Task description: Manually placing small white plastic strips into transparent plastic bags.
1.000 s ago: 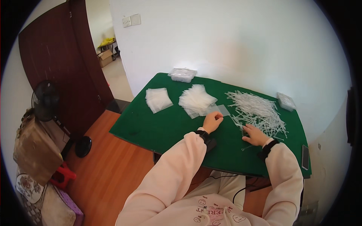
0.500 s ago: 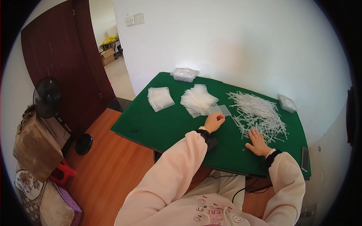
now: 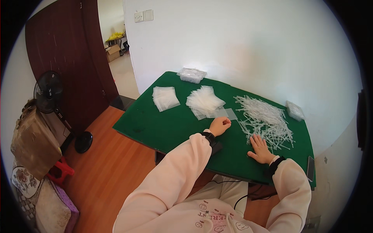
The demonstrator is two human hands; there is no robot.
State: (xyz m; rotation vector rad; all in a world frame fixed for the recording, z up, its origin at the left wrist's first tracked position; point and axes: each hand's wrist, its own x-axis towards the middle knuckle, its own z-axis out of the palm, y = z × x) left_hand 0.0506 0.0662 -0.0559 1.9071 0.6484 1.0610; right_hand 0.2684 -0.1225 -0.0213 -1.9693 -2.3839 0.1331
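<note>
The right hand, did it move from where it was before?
Yes. The right hand slid back toward the person, from up in the pile of white sticks to its near edge, now lying flat on the green table.

White walls (image 3: 248, 50), wooden floor (image 3: 116, 171), dark door (image 3: 66, 58), black fan (image 3: 48, 93).

Clear bag (image 3: 226, 113) flat – plastic sticks (image 3: 264, 120) (heaped) beside.

Pale pink sweatshirt w/ print, black wristbands.
</note>
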